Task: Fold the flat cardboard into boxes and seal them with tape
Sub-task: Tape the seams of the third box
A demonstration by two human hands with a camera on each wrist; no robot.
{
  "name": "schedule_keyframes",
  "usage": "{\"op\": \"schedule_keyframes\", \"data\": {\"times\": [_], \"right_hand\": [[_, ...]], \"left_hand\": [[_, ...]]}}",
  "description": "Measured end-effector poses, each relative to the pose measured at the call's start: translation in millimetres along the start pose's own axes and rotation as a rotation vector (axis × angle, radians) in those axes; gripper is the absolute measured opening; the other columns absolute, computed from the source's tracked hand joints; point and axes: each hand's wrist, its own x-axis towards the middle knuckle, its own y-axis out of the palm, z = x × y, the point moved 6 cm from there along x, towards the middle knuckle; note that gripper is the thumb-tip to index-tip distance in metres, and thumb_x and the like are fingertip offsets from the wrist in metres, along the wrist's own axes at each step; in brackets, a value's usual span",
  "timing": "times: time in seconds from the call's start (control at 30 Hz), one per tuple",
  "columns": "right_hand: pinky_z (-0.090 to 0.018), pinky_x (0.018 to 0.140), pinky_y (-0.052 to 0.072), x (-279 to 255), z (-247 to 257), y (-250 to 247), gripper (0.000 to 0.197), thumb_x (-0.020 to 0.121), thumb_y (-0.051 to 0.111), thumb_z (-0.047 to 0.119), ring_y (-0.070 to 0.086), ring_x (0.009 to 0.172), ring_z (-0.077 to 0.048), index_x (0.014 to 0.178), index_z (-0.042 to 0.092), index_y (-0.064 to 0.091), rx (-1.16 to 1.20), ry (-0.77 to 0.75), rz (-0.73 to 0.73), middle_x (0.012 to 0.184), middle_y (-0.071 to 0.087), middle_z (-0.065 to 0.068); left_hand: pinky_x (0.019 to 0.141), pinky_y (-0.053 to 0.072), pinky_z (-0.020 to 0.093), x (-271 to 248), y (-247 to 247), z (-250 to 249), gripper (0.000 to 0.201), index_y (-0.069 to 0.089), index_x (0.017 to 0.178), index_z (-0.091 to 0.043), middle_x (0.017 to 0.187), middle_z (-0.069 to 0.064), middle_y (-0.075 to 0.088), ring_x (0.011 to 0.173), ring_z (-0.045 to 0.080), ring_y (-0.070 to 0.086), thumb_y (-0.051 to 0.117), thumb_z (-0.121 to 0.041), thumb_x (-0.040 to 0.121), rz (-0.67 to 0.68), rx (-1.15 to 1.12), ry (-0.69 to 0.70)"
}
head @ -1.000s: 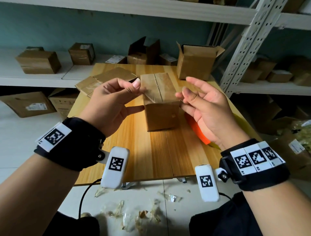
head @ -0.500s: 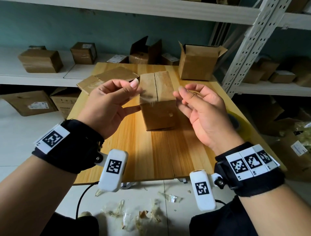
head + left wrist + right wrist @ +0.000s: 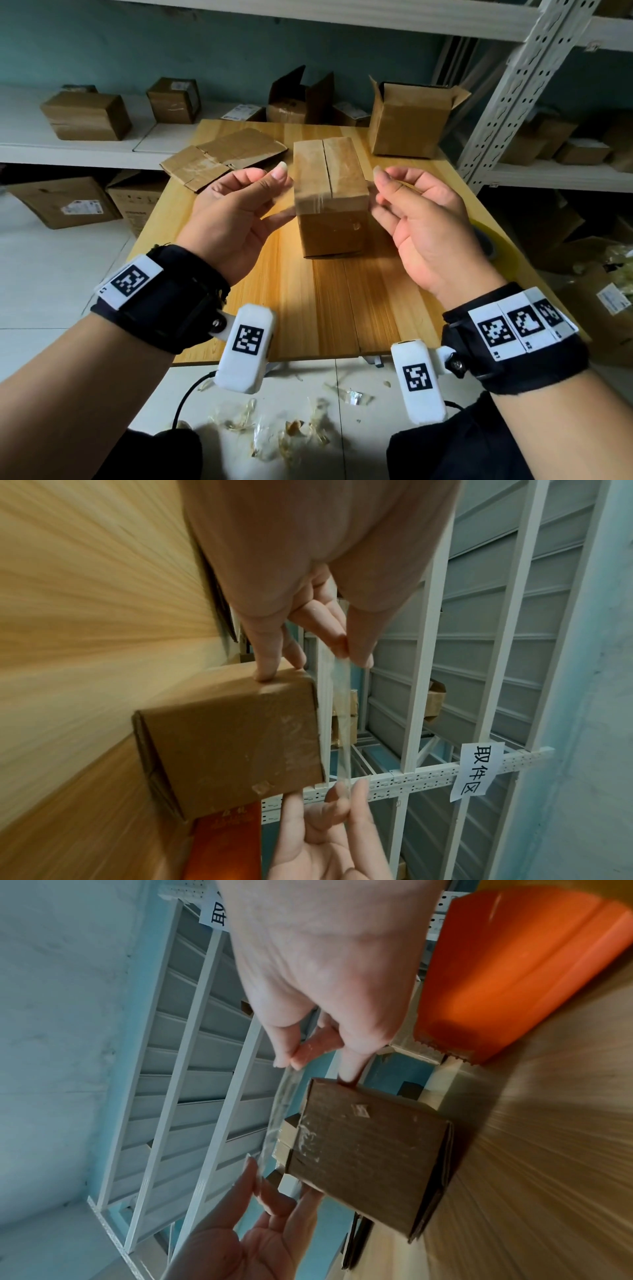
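Head view: a folded cardboard box stands upright on the wooden table. The left hand and right hand flank it, each pinching one end of a clear tape strip stretched just above the box's closed top flaps. A lower finger of each hand touches the box's side. Flat cardboard lies behind it, near an open box.
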Motion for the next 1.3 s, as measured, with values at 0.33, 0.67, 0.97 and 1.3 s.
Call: {"op": "schedule_keyframes", "data": {"times": [0.33,0.67,0.97,1.3], "right_hand": [[-0.028,0.086,0.061,2,0,-4,0.028,0.091,0.080,0.007,0.071,0.084,-0.009,0.116,0.009,0.068,-0.019,0.023,-0.039,0.099,0.072,-0.005],[-0.029,0.086,0.061,4,0,-1,0.027,0.094,0.076,0.005,0.075,0.084,-0.009,0.118,0.010,0.067,-0.067,0.015,-0.026,0.089,0.076,-0.001],[-0.028,0.084,0.061,5,0,-3,0.024,0.096,0.072,0.001,0.075,0.083,-0.009,0.119,0.008,0.067,-0.091,0.002,-0.019,0.096,0.076,-0.004],[-0.030,0.083,0.063,10,-8,-11,0.013,0.094,0.075,0.004,0.069,0.078,-0.009,0.105,0.010,0.074,-0.144,0.083,-0.056,0.089,0.072,-0.003]], "left_hand": [[0.097,0.061,0.044,0,-3,13,0.016,0.061,0.084,-0.009,0.084,0.009,0.071,0.092,0.017,0.074,0.077,-0.008,0.087,-0.052,-0.023,-0.026],[0.085,0.065,0.050,-5,-6,5,0.050,0.054,0.130,-0.008,0.082,0.010,0.061,0.105,0.030,0.077,0.077,0.000,0.086,-0.138,-0.011,0.032],[0.090,0.063,0.054,-5,-3,4,0.056,0.051,0.136,-0.007,0.086,0.011,0.063,0.106,0.029,0.077,0.078,-0.001,0.088,-0.165,0.043,0.000],[0.075,0.063,0.034,-2,-8,14,0.053,0.054,0.133,-0.011,0.091,0.006,0.078,0.086,0.016,0.076,0.081,-0.011,0.088,-0.179,0.084,-0.127]]}}
